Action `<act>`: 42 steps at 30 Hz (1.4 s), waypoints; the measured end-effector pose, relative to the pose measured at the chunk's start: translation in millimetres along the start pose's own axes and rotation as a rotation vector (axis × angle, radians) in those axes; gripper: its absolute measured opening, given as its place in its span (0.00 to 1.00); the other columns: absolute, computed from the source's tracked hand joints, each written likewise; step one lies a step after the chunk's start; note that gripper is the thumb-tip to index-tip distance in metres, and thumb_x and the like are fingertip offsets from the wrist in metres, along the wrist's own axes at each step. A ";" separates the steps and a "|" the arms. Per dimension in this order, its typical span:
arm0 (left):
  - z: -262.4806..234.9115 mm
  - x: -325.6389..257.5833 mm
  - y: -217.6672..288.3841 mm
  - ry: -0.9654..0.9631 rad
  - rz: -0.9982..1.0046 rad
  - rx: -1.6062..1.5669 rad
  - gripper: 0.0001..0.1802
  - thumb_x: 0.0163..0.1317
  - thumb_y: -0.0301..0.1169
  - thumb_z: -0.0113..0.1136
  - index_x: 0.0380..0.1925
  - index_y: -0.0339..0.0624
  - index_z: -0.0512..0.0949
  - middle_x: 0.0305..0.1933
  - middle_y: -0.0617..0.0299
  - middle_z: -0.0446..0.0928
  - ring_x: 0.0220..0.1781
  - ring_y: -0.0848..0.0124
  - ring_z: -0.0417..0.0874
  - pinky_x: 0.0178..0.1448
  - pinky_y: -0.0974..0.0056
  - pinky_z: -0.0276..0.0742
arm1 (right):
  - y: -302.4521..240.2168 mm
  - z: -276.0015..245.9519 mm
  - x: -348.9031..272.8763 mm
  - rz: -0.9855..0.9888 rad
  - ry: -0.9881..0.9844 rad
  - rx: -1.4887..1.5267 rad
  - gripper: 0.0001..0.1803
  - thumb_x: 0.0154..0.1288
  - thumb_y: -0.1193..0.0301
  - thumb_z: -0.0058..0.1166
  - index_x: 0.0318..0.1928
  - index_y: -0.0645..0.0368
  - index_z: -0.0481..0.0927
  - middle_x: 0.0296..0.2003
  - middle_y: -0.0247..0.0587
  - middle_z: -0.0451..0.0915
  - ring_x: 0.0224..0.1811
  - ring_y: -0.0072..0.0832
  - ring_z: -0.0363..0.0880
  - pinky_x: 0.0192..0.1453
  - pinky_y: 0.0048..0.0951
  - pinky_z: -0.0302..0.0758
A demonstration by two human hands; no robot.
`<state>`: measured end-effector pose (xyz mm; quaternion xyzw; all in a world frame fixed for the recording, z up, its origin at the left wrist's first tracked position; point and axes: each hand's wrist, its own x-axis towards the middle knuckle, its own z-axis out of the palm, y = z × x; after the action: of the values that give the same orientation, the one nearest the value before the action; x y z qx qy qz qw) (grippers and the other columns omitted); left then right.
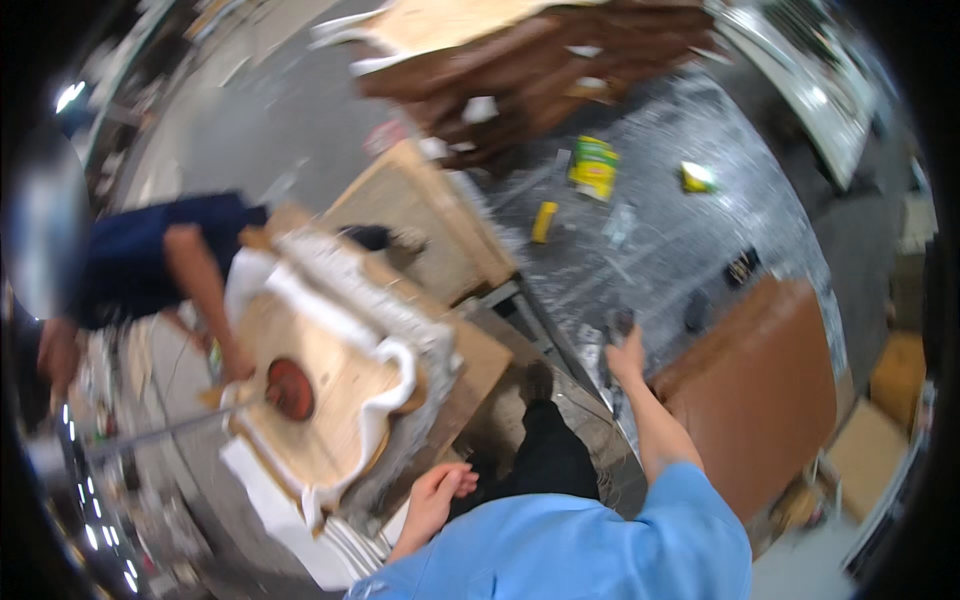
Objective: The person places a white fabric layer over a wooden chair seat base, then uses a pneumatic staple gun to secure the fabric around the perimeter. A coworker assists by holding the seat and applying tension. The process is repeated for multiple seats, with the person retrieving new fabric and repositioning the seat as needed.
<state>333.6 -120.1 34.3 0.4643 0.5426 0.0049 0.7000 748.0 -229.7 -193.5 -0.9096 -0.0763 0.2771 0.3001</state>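
My right hand [625,352] reaches out to the edge of a plastic-covered workbench [700,230] and closes around a small dark object [620,322] there; the blur hides what it is. My left hand [440,492] hangs low with loosely spread fingers, holding nothing, beside a tilted wooden panel with white curved trim [330,370] and a round red-brown mark. Another person in a dark blue shirt [140,255] leans over that panel from the left, one hand [235,360] on it.
On the workbench lie a green-and-yellow box [594,166], a yellow tube [543,221] and a small yellow-green item [697,177]. A brown board [760,390] leans at the right. Dark wood pieces [540,70] pile at the top. Cardboard boxes [870,450] sit at the lower right.
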 end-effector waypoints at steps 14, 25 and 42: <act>-64.4 -11.4 16.5 0.811 0.807 0.905 0.23 0.63 0.38 0.78 0.56 0.44 0.86 0.65 0.49 0.78 0.70 0.47 0.75 0.73 0.42 0.68 | -136.8 -73.0 -166.2 -0.417 -0.657 0.510 0.28 0.66 0.66 0.84 0.62 0.63 0.86 0.50 0.31 0.88 0.49 0.21 0.85 0.54 0.27 0.81; -123.7 38.7 16.5 0.673 0.933 0.999 0.13 0.62 0.41 0.78 0.37 0.46 0.88 0.55 0.53 0.78 0.63 0.53 0.76 0.72 0.41 0.65 | -186.5 -15.6 -285.4 -0.497 -0.837 0.458 0.22 0.71 0.65 0.79 0.56 0.66 0.86 0.39 0.35 0.88 0.39 0.22 0.86 0.45 0.30 0.84; -165.1 81.6 28.5 0.657 0.909 0.757 0.14 0.63 0.43 0.77 0.34 0.44 0.91 0.49 0.55 0.76 0.62 0.54 0.74 0.75 0.40 0.63 | -288.0 44.4 -308.0 -0.498 -0.789 -0.066 0.17 0.75 0.66 0.73 0.53 0.65 0.86 0.29 0.34 0.85 0.27 0.21 0.83 0.31 0.30 0.79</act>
<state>255.1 44.2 -5.4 0.8340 0.4422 0.2495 0.2160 474.5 -68.6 87.5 -0.6979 -0.4093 0.5187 0.2763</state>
